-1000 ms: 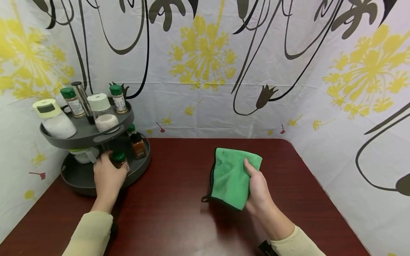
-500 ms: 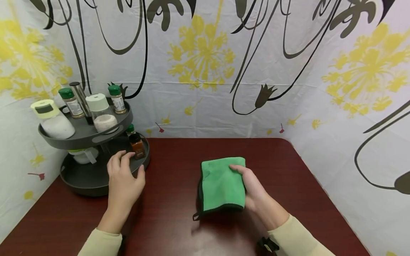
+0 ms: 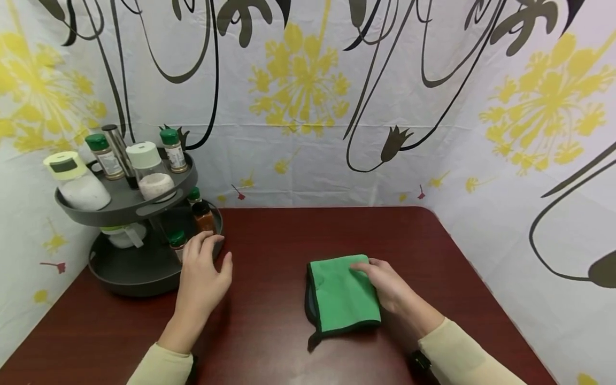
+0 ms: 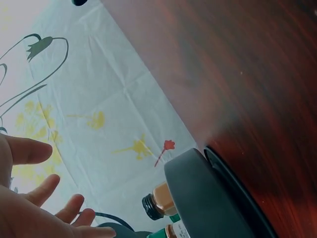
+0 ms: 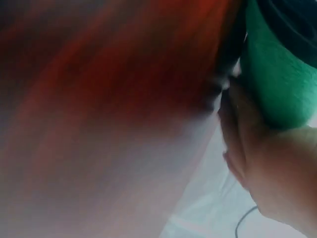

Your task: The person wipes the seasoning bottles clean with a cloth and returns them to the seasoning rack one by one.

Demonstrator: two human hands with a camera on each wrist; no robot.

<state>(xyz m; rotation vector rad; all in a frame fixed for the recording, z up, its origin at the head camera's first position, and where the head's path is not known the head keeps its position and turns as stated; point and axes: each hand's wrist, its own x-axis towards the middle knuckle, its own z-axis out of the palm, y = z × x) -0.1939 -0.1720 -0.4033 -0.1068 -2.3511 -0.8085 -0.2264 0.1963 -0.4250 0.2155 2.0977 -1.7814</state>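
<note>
In the head view my right hand [image 3: 392, 289] pinches a folded green cloth [image 3: 341, 294] with dark edging and a small loop, thumb on top. The cloth is low over the table; whether it touches is hard to tell. The right wrist view is blurred and shows the cloth [image 5: 282, 79] against the hand [image 5: 277, 168]. My left hand [image 3: 204, 278], fingers loosely spread and holding nothing, is in front of the right side of a grey two-tier rack [image 3: 139, 289]. Behind its fingers stand a green-capped spice jar [image 3: 177, 240] and a dark-capped orange-brown jar [image 3: 203, 216], both partly hidden.
The upper tier [image 3: 103, 216] carries a white-filled bottle [image 3: 84, 190], a clear shaker [image 3: 154, 179], green-capped jars and a metal cylinder [image 3: 118, 152]. A white container [image 3: 126, 235] stands on the lower tier. Patterned fabric [image 3: 308, 160] borders the dark red table [image 3: 269, 240].
My left hand has drawn back from the lower tier to the right, leaving the green-capped jar there. My right hand has brought the cloth down and nearer, toward the tabletop.
</note>
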